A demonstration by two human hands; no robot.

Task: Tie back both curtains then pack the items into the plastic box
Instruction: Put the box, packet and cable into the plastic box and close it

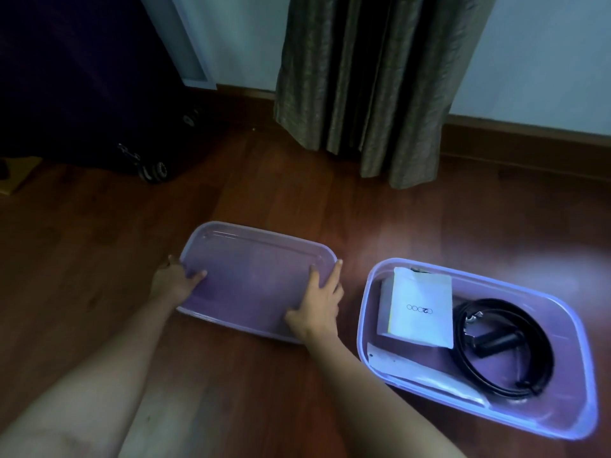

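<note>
A translucent purple lid (pixel 254 269) lies flat on the wooden floor. My left hand (pixel 175 279) grips its left edge, thumb on top. My right hand (pixel 319 302) holds its right edge, with the fingers spread over the rim. To the right stands the open plastic box (pixel 363 325). Inside it lie a white packet (pixel 421 309), a coiled black cable (pixel 506 348) with a black cylinder in its middle, and a clear flat bag (pixel 426 375) along the near wall. A grey-green curtain (pixel 367 87) hangs gathered against the wall behind.
A dark wheeled suitcase (pixel 82 87) stands at the back left, its wheels (pixel 153 170) on the floor. A wooden skirting board (pixel 529 140) runs along the pale wall. Bare wooden floor (pixel 99 242) lies around the lid and box.
</note>
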